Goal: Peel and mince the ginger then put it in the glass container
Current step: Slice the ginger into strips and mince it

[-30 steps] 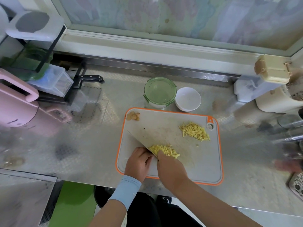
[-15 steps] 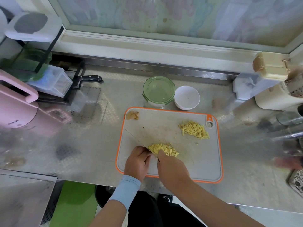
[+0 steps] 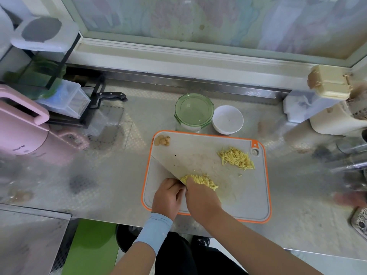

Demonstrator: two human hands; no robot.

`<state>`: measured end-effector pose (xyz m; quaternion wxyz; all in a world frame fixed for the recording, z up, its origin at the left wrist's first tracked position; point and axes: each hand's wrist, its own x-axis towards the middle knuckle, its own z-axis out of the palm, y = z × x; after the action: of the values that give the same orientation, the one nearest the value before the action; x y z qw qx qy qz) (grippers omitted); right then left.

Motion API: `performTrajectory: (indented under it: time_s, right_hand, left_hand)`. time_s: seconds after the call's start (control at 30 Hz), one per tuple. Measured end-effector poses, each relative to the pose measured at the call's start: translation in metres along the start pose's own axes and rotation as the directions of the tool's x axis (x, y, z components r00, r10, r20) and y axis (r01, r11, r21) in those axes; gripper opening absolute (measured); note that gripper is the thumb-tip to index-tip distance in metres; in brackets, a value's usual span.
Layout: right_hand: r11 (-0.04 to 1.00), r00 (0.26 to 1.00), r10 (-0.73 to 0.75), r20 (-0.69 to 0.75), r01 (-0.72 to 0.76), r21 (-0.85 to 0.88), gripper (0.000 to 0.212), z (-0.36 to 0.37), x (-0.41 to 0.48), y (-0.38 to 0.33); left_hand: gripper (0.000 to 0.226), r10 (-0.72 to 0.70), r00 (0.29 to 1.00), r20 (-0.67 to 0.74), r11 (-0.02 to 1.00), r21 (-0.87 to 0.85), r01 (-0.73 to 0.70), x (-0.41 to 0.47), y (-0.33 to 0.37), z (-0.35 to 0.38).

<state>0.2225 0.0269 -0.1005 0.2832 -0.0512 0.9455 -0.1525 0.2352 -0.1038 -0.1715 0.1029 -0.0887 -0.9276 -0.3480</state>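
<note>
A grey cutting board with an orange rim lies on the steel counter. My left hand grips the handle of a wide knife, whose blade slants toward the board's upper left. My right hand bears down with curled fingers on a pile of yellow ginger strips right beside the blade. A second pile of ginger strips lies near the board's upper right. Brown ginger peel sits in the upper left corner. The glass container, its green lid on, stands just behind the board.
A white bowl stands right of the container. A pink appliance and a rack with a black-handled knife fill the left side. Cream and white appliances crowd the right. The counter's front edge runs just below the board.
The knife blade dropped onto the ginger half a second ago and has risen again. Both hands stay in the same spot at the near pile.
</note>
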Motion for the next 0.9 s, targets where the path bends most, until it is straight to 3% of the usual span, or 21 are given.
performTrajectory:
  time_s: [0.17, 0.53, 0.9]
  right_hand:
    - [1.0, 1.0, 0.011, -0.012, -0.011, 0.005, 0.016, -0.001, -0.01, 0.008]
    - [0.997, 0.998, 0.066, -0.015, -0.067, -0.041, 0.021, 0.005, -0.035, 0.021]
    - [0.999, 1.0, -0.014, -0.018, 0.014, -0.044, 0.022, -0.001, 0.0, -0.004]
  left_hand:
    - [0.008, -0.004, 1.0, 0.01, 1.0, -0.008, 0.004, 0.0, -0.002, 0.0]
    - [0.019, 0.02, 1.0, -0.023, 0.999, -0.038, -0.021, 0.0, -0.005, 0.0]
    - [0.024, 0.091, 0.996, 0.011, 0.996, 0.02, -0.091, 0.0, -0.005, -0.003]
